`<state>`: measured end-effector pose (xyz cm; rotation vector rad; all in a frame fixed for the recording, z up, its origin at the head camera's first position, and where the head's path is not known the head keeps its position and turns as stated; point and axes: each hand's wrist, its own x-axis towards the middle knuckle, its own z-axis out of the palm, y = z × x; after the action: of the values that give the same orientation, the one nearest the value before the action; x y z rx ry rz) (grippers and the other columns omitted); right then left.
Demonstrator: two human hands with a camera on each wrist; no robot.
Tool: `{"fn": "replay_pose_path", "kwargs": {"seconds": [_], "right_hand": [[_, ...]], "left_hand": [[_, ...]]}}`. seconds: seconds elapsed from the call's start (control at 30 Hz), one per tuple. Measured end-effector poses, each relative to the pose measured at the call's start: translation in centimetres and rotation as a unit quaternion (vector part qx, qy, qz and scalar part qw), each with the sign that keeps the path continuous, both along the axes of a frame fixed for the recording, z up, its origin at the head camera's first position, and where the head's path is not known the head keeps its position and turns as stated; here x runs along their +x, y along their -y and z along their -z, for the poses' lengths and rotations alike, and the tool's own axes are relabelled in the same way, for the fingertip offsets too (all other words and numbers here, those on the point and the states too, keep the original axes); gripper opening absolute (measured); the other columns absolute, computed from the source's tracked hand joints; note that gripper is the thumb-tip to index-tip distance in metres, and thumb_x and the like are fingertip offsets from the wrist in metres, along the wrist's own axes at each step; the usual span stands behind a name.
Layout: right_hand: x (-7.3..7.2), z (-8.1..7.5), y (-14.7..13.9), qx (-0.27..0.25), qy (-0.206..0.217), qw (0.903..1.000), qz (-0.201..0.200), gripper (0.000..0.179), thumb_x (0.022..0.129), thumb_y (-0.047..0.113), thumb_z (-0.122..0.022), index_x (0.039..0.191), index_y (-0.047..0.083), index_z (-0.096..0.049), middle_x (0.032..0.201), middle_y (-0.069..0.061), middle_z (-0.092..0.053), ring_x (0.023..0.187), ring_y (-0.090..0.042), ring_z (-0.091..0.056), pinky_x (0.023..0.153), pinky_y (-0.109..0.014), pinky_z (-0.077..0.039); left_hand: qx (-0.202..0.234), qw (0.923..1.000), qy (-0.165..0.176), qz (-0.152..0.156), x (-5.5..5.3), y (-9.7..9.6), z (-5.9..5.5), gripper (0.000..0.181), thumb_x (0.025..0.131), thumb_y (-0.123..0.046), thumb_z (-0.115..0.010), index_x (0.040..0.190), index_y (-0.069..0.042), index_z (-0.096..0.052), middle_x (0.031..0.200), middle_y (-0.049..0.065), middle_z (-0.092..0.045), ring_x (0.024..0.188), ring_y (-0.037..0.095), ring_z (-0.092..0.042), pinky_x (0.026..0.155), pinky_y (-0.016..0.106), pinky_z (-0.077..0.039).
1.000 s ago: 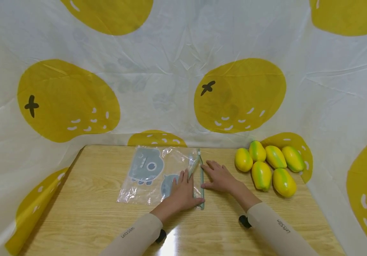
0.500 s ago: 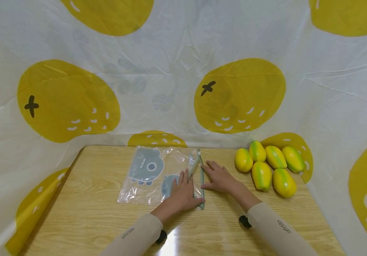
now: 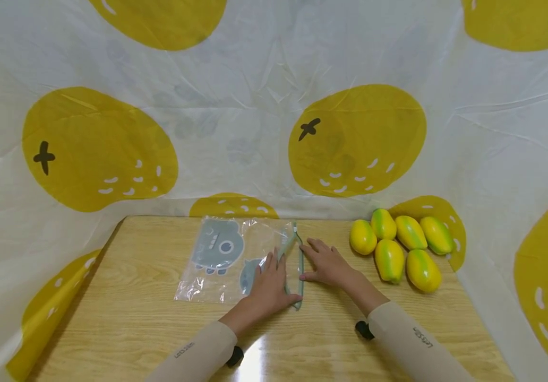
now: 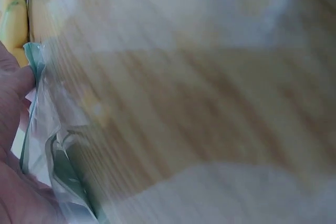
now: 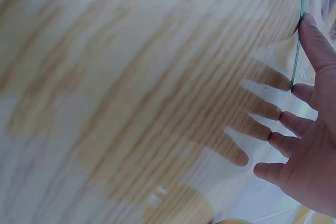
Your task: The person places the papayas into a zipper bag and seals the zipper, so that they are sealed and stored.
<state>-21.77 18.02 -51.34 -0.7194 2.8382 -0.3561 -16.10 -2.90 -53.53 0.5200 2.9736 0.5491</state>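
Left hand (image 3: 268, 286) lies splayed on the zip bag (image 3: 242, 249), right hand (image 3: 328, 265) splayed against its right edge (image 3: 301, 262), neither gripping anything, presumably bracing its mouth (image 3: 286, 245) apart.

Six yellow-green mango-like fruits (image 3: 390, 261). One clear zip bag (image 3: 264, 233) with one white slider (image 3: 295, 229) and two printed blue-grey monsters (image 3: 219, 244). Two hands: one left hand (image 3: 268, 286), one right hand (image 3: 331, 265). Two beige sleeves (image 3: 412, 339), two black objects (image 3: 364, 330) beside them. One wooden surface (image 3: 140, 329). Eight printed yellow fruits (image 3: 357, 140), whole or partial, on the backdrop cloth (image 3: 236, 69).
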Motion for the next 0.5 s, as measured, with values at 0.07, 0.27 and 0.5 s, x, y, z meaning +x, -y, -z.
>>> {"fn": "replay_pose_path", "kwargs": {"seconds": [0.07, 0.27, 0.5], "right_hand": [[-0.03, 0.02, 0.01, -0.003, 0.002, 1.0000, 0.001, 0.087, 0.091, 0.051, -0.074, 0.159, 0.009, -0.039, 0.166, -0.024, -0.030, 0.152, -0.049, -0.028, 0.112, -0.078, -0.029], [-0.03, -0.10, 0.03, -0.007, 0.004, 1.0000, 0.000, 0.088, 0.091, 0.051, -0.074, 0.159, 0.008, -0.039, 0.166, -0.024, -0.029, 0.153, -0.050, -0.027, 0.113, -0.077, -0.029], [0.15, 0.02, 0.02, 0.000, 0.003, 1.0000, 0.002, 0.088, 0.091, 0.052, -0.074, 0.159, 0.008, -0.038, 0.167, -0.024, -0.028, 0.152, -0.049, -0.028, 0.113, -0.076, -0.029]], "left_hand": [[0.005, 0.9999, -0.009, -0.002, 0.01, 0.10, -0.02, 0.121, 0.077, -0.068, -0.080, 0.161, 0.001, -0.027, 0.171, 0.024, -0.013, 0.158, 0.041, -0.020, 0.116, 0.069, -0.034], [0.032, 0.9993, -0.021, -0.003, 0.09, 0.34, -0.04, 0.123, 0.074, -0.062, -0.086, 0.161, 0.001, -0.025, 0.172, 0.023, -0.008, 0.158, 0.041, -0.017, 0.113, 0.072, -0.035], [0.060, 0.9978, -0.027, -0.004, 0.17, 0.51, 0.26, 0.119, 0.071, -0.054, -0.092, 0.158, 0.001, -0.032, 0.174, 0.020, -0.004, 0.159, 0.040, -0.015, 0.108, 0.075, -0.038]]}}
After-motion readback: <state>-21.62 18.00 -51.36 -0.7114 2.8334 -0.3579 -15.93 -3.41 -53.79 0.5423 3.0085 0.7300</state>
